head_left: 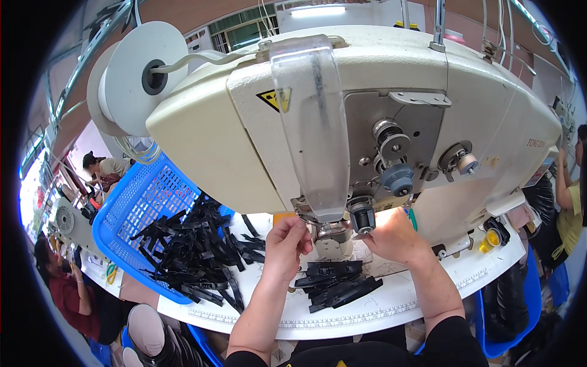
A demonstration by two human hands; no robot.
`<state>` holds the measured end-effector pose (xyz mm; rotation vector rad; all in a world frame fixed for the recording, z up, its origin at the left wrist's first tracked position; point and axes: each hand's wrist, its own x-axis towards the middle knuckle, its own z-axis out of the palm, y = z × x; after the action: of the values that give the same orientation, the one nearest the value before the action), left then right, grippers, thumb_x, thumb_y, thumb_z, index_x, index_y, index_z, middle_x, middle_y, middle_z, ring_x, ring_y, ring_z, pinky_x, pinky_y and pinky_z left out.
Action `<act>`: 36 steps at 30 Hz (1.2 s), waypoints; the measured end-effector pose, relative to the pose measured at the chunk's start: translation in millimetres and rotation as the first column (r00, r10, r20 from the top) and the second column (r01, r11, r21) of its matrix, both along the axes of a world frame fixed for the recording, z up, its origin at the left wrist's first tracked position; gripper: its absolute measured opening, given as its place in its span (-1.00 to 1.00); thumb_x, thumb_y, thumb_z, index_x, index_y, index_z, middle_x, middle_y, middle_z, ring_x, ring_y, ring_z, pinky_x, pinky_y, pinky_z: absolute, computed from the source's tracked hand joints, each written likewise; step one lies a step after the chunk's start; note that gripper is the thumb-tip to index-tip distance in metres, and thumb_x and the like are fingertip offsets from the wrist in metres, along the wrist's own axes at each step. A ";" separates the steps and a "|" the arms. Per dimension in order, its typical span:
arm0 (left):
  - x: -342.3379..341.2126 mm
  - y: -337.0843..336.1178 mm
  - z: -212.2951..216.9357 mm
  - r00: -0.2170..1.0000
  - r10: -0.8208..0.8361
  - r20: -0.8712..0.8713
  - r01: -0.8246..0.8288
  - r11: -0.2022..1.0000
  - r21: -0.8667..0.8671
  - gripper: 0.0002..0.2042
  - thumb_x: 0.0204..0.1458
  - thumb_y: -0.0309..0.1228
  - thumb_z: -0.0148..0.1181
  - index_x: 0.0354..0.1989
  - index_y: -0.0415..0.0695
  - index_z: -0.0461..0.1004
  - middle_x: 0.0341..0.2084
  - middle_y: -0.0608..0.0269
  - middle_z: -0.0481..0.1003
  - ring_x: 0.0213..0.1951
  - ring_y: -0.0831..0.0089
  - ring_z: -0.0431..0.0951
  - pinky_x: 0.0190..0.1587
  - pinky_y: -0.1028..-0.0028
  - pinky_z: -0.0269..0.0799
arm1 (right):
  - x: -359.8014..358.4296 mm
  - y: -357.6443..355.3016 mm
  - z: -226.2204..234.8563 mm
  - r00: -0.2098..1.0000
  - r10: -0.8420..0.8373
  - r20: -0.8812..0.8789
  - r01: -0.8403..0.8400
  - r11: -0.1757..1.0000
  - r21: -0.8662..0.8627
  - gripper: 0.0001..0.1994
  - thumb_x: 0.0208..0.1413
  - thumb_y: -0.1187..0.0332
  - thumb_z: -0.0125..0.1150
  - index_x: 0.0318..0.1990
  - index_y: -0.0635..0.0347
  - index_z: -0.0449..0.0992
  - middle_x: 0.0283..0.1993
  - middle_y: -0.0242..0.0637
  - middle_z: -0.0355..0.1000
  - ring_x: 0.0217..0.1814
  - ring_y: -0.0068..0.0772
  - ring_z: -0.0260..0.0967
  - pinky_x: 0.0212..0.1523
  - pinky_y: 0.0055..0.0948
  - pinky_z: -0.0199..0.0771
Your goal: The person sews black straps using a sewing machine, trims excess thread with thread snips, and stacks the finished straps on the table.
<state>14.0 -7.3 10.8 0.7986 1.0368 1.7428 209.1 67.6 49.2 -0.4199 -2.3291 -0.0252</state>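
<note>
My left hand [286,246] is at the left of the sewing machine's [391,67] needle area, thumb and fingertips pinched together. Whatever sits in that pinch is too small to make out. On the other side of the presser foot area [333,235], my right hand [396,237] is curled in close, its fingertips hidden by the machine and the hand itself. Between my forearms lies a small stack of black strips [336,284], on the white table [287,318]. A larger heap of black strips [195,251] spills from a blue basket [143,196] at my left.
A printed ruler strip [391,315] follows the table's near edge. A white thread spool [147,58] hangs at the machine's left end. At the right are a yellow object [489,240] and a blue bin [510,324] with black material. Other people work at both sides.
</note>
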 end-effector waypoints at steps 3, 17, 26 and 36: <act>6.8 -18.3 -12.4 0.990 -0.005 -0.141 0.001 1.000 -0.027 -0.81 0.09 -0.36 0.01 -0.43 -0.25 0.39 -0.67 0.23 0.41 -0.70 0.48 0.40 -0.65 0.58 0.32 | -0.7 -2.3 -4.1 1.000 -0.011 -0.011 0.011 1.000 0.022 -0.81 -0.18 0.39 0.21 -0.32 0.09 0.46 -0.66 -0.31 0.32 -0.62 -0.23 0.34 -0.60 -0.34 0.33; 24.3 -73.6 -62.8 0.992 -0.127 0.015 0.126 0.991 0.049 -0.84 0.05 -0.49 0.05 -0.22 -0.26 0.41 -0.46 0.31 0.45 -0.47 0.64 0.42 -0.43 0.65 0.37 | -19.0 -110.4 -60.6 0.954 -0.091 -0.284 -0.183 0.573 -0.799 -0.59 -0.12 0.58 0.19 -0.02 0.27 0.33 -0.44 -0.47 0.29 -0.49 -0.72 0.16 -0.50 -0.70 0.19; -1.5 -94.8 -80.0 0.994 -0.066 -0.092 0.065 0.998 -0.017 -0.78 0.00 -0.65 -0.02 -0.14 -0.35 0.39 -0.38 0.25 0.46 -0.36 0.62 0.45 -0.26 0.64 0.39 | -35.9 -93.4 -62.4 0.989 0.080 -0.121 -0.133 0.832 -0.539 -0.65 -0.19 0.58 0.21 -0.14 0.25 0.40 -0.34 -0.26 0.38 -0.40 -0.39 0.29 -0.35 -0.50 0.34; -15.9 -95.9 -69.3 0.959 0.041 -0.279 -0.062 0.996 -0.068 -0.78 0.01 -0.57 0.04 -0.14 -0.32 0.39 -0.50 0.35 0.42 -0.62 0.75 0.34 -0.62 0.74 0.25 | -30.0 -105.7 -72.0 0.990 0.102 -0.098 -0.142 0.694 -0.706 -0.72 -0.10 0.57 0.17 -0.15 0.29 0.43 -0.32 -0.22 0.46 -0.33 -0.40 0.43 -0.31 -0.52 0.40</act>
<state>-1.9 -103.2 -58.5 0.9952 1.3134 1.6545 179.1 -38.0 -22.8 -0.6252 -2.2292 0.9821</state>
